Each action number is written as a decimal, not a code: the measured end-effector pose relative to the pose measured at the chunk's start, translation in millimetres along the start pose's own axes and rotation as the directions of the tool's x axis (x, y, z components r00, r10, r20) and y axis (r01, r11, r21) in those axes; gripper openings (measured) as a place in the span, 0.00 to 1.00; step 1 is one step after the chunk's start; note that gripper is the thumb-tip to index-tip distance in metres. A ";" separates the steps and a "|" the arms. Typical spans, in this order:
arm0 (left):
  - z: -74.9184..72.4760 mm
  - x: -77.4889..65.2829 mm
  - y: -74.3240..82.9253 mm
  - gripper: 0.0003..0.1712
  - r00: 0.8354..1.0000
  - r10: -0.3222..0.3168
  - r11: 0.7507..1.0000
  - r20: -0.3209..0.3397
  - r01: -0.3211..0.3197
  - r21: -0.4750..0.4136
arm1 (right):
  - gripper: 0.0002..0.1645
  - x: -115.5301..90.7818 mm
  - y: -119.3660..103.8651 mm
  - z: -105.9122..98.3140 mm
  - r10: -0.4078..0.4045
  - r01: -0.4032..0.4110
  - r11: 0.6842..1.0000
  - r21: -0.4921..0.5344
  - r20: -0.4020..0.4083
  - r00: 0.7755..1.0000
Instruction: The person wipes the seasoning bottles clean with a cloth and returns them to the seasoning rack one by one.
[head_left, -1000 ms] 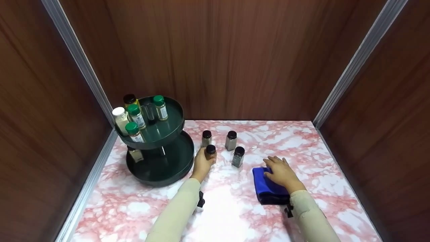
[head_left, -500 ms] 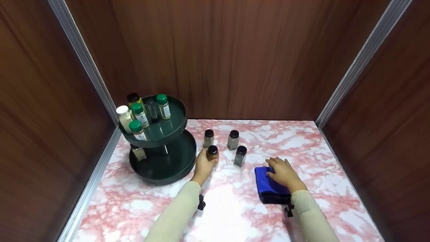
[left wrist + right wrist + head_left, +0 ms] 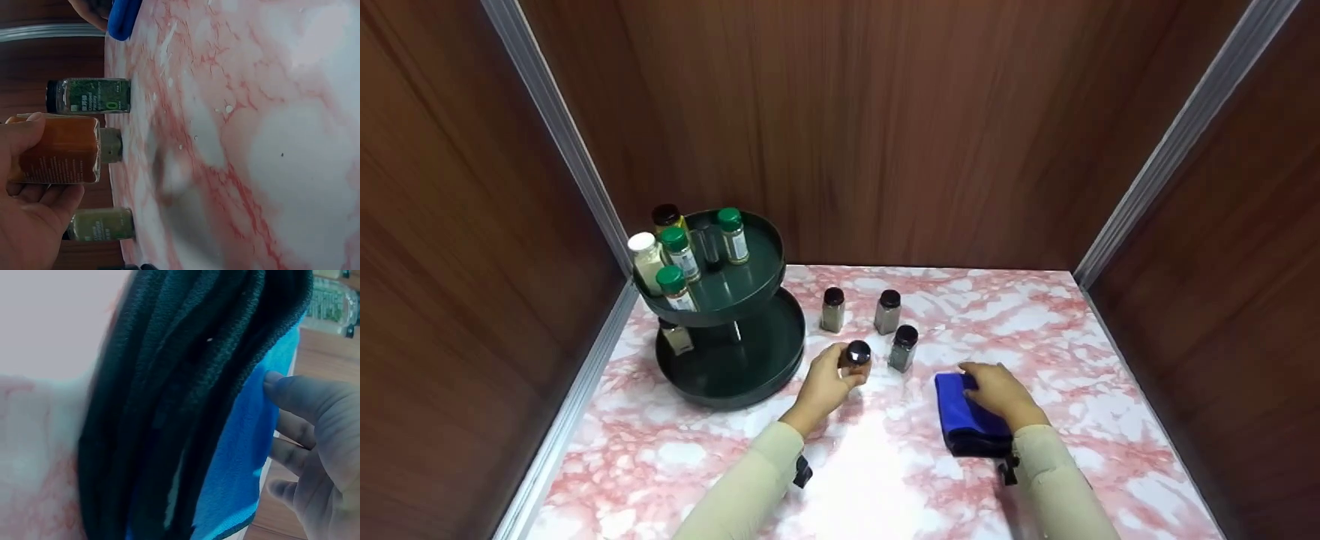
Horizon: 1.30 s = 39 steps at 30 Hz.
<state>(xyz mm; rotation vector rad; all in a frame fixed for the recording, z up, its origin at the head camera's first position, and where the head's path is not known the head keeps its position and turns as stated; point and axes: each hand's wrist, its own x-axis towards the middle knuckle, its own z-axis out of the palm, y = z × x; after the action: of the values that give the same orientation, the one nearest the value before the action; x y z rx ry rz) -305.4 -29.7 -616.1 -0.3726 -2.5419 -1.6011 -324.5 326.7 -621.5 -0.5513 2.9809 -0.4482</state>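
Note:
My left hand (image 3: pixel 826 384) grips a square spice jar (image 3: pixel 59 149) with orange-brown contents and a dark cap. It is held over the table with a shadow below. Just beyond it stand three black-capped spice jars: one at the back left (image 3: pixel 832 311), one at the back right (image 3: pixel 888 313), and one with dark green flakes (image 3: pixel 903 350). At right, my right hand (image 3: pixel 1001 391) is at the far edge of a folded blue cloth (image 3: pixel 960 409). In the right wrist view its thumb (image 3: pixel 275 379) lies on the cloth, fingers curled at the edge.
A dark green two-tier round rack (image 3: pixel 735 379) stands at left. Its upper tier (image 3: pixel 742 289) bears several bottles, including a white-capped one (image 3: pixel 647 262); a jar (image 3: pixel 677 339) is on the lower tier. Wood-look panels (image 3: pixel 840 135) enclose the marbled table (image 3: pixel 660 465).
The left hand has brought the orange-brown jar toward me and slightly right, away from the back left jar. The right hand's fingers, spread before, have curled at the cloth's edge. The view has shifted slightly.

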 end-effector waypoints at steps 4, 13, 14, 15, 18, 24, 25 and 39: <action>0.3 -9.1 6.6 0.28 1.000 0.011 1.000 0.016 -0.011 -0.010 | 0.30 0.9 -0.7 -2.1 0.009 -0.009 1.000 -0.003 -0.006 1.000; 3.0 -34.9 18.9 0.30 0.999 0.012 0.999 0.049 -0.010 -0.045 | 0.31 2.6 -3.5 -3.1 0.034 -0.034 0.998 -0.057 -0.005 0.999; 3.6 -37.9 20.3 0.30 0.998 0.016 0.999 0.054 -0.013 -0.047 | 0.31 2.5 -3.4 -3.5 0.036 -0.036 0.997 -0.061 -0.001 0.999; 4.5 -40.5 21.1 0.30 0.998 0.021 0.999 0.060 -0.018 -0.049 | 0.31 2.7 -3.2 -3.6 0.038 -0.038 0.997 -0.066 0.002 0.999; 7.0 -47.1 21.9 0.30 0.995 0.036 0.998 0.089 -0.031 -0.049 | 0.31 3.6 -3.0 -4.4 0.047 -0.046 0.997 -0.066 0.009 0.999; 11.9 -56.9 11.4 0.28 0.989 0.034 0.997 0.144 -0.024 -0.073 | 0.24 4.0 -2.8 -5.8 0.063 -0.062 0.998 -0.022 0.022 0.998; 12.6 -58.5 9.2 0.28 0.988 0.029 0.997 0.150 -0.017 -0.080 | 0.22 3.6 -2.7 -6.5 0.065 -0.065 0.998 -0.017 0.024 0.998; 18.0 -69.7 -3.6 0.27 0.978 0.015 0.984 0.207 0.022 -0.175 | 0.14 -5.2 -5.9 -21.5 0.098 -0.096 0.995 -0.030 0.076 0.992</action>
<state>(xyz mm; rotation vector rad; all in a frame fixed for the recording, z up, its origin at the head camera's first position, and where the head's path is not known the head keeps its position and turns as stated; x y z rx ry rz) -238.6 -25.2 -642.8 -0.5829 -2.5510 -1.8881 -320.4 329.1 -599.1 -0.4135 2.9275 -0.3714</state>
